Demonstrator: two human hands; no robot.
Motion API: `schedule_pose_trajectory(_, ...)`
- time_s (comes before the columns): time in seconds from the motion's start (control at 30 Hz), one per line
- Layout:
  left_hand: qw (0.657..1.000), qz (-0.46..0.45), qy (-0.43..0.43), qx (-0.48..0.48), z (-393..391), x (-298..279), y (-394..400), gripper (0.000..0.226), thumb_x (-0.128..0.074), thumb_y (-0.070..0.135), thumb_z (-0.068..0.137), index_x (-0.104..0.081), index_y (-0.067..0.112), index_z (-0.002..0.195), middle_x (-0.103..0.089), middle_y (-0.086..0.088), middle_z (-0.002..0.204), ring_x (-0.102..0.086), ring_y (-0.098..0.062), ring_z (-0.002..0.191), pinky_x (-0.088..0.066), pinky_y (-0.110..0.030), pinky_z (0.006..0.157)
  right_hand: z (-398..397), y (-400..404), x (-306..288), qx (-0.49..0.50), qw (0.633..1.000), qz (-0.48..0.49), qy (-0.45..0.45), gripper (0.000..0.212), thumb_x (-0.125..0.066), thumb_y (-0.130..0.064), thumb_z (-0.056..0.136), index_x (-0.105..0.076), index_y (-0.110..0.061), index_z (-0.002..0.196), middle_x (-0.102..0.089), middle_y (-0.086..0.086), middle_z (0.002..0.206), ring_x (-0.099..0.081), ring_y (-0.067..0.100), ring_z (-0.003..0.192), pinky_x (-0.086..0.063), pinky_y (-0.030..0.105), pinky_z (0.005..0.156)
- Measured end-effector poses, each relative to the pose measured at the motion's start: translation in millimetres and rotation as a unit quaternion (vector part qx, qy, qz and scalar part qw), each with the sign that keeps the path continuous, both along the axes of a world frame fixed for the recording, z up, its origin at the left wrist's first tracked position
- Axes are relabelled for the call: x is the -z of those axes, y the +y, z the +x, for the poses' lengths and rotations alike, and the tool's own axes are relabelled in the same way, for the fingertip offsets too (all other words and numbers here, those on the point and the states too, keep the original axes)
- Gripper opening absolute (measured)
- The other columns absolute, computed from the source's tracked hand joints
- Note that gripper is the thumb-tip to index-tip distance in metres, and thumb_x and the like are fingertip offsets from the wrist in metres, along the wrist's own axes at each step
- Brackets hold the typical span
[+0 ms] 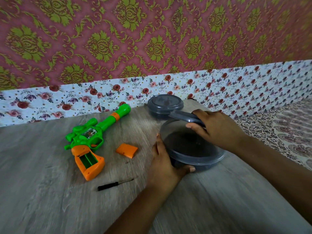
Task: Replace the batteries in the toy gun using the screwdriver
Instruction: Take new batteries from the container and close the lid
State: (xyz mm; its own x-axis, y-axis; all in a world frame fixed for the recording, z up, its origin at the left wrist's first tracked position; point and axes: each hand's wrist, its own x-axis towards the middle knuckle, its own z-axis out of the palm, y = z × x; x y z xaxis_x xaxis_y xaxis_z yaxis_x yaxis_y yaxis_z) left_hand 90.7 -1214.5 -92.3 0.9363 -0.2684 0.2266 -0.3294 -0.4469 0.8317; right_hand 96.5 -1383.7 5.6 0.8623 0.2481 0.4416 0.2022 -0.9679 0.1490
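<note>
A person's right hand (217,129) grips the edge of a dark grey plastic lid (184,117), fingers curled over its rim and thumb underneath, holding it tilted above a round, translucent grey container (194,149). The left hand (164,159) cups the near-left side of that container, fingers wrapped under its rim and thumb lying up along its wall. The container sits on a grey wood-grain table (50,191); what lies inside it is too dark and blurred to tell.

Just behind the lifted lid stands a second round grey container (164,105), its own lid on.

To the left of the hands, well apart from them, a green and orange toy gun (89,139) lies on its side on the table, barrel pointing toward the back wall. Its orange grip faces the viewer with the battery compartment (88,160) uncovered, showing green slots inside. The orange compartment cover (127,150) lies on the table between the gun and the left hand. A tiny dark speck, perhaps a screw (126,162), lies just in front of the cover.

Nearer the viewer, a small black-handled screwdriver (114,184) lies flat on the table, touched by neither hand.

Behind the table runs floral patterned wallpaper (152,48).
</note>
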Motion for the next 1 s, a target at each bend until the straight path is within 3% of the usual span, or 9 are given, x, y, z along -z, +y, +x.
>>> schedule_pose_trajectory(0.13,1.000,0.004,-0.004,-0.004,0,0,-1,0.131,-0.083,0.043,0.060,0.010,0.021,0.149,-0.011,0.000,0.157,-0.026,-0.016,0.142,-0.028,-0.025,0.112,21,-18,7,0.032,0.995,0.045,0.082,0.053,-0.036,-0.057,0.089,-0.047,-0.016,0.119,-0.065,0.008,0.096,-0.052,0.017,0.072,-0.042,0.026,0.067)
schedule_pose_trajectory(0.27,1.000,0.014,-0.002,-0.010,-1,-1,-2,0.131,-0.082,0.044,0.061,0.012,0.021,0.149,-0.006,0.001,0.159,-0.019,-0.015,0.144,-0.022,-0.021,0.111,33,-24,13,0.039,0.984,0.084,0.153,0.054,-0.050,-0.054,0.086,-0.047,-0.015,0.123,-0.063,0.010,0.108,-0.054,0.018,0.081,-0.046,0.030,0.073)
schedule_pose_trajectory(0.47,0.999,0.039,0.037,0.004,0,-5,-3,0.131,-0.083,0.040,0.062,0.014,0.018,0.148,-0.007,-0.001,0.156,-0.021,-0.013,0.142,-0.021,-0.012,0.102,39,-29,15,0.042,0.979,0.117,0.160,0.053,-0.054,-0.052,0.085,-0.048,-0.016,0.123,-0.062,0.010,0.114,-0.058,0.024,0.094,-0.048,0.035,0.083)
schedule_pose_trajectory(0.57,0.995,0.087,0.049,0.024,3,-20,5,0.133,-0.082,0.045,0.062,0.015,0.013,0.148,0.000,-0.005,0.158,-0.012,-0.019,0.146,-0.021,-0.028,0.117,35,-32,16,0.028,0.994,0.056,0.090,0.051,-0.056,-0.047,0.085,-0.054,-0.016,0.125,-0.058,0.008,0.125,-0.051,0.024,0.114,-0.038,0.035,0.101)
schedule_pose_trajectory(0.63,0.986,0.161,0.032,0.027,8,-42,16,0.128,-0.075,0.052,0.067,0.014,0.011,0.148,0.008,-0.005,0.159,0.002,-0.020,0.148,-0.012,-0.033,0.120,25,-29,3,-0.015,0.991,0.130,0.041,0.035,-0.063,-0.036,0.083,-0.065,-0.017,0.113,-0.063,0.003,0.116,-0.051,0.020,0.112,-0.036,0.030,0.098)
schedule_pose_trajectory(0.7,0.966,0.256,-0.004,0.032,14,-70,27,0.114,-0.067,0.056,0.073,0.005,0.012,0.150,0.006,-0.003,0.160,0.005,-0.018,0.147,-0.008,-0.029,0.117,14,-24,-14,-0.054,0.971,0.205,0.113,0.018,-0.068,-0.028,0.081,-0.072,-0.020,0.097,-0.066,-0.006,0.097,-0.057,0.011,0.097,-0.040,0.024,0.086)
schedule_pose_trajectory(0.8,0.945,0.301,-0.080,0.095,29,-109,31,0.075,-0.064,0.044,0.082,-0.031,0.020,0.145,-0.032,0.001,0.151,-0.029,-0.013,0.137,-0.024,-0.014,0.098,3,-11,-25,-0.081,0.941,0.136,0.299,0.007,-0.069,-0.028,0.080,-0.073,-0.026,0.086,-0.068,-0.014,0.084,-0.061,0.001,0.082,-0.044,0.018,0.076)
schedule_pose_trajectory(0.9,0.902,0.383,-0.065,0.189,40,-128,9,0.041,-0.063,0.023,0.088,-0.057,0.020,0.128,-0.058,0.004,0.130,-0.053,-0.006,0.113,-0.033,-0.015,0.086,11,4,-16,-0.034,0.897,0.040,0.439,0.012,-0.066,-0.023,0.082,-0.070,-0.022,0.094,-0.068,-0.005,0.081,-0.062,0.010,0.071,-0.049,0.023,0.068)
schedule_pose_trajectory(1.0,0.843,0.471,-0.065,0.250,57,-124,-19,0.031,-0.059,0.007,0.087,-0.067,0.016,0.115,-0.068,-0.001,0.116,-0.061,-0.014,0.101,-0.043,-0.023,0.081,21,13,-12,0.035,0.845,0.001,0.533,0.026,-0.059,-0.011,0.086,-0.062,-0.011,0.112,-0.055,-0.001,0.073,-0.052,0.013,0.062,-0.045,0.022,0.057)
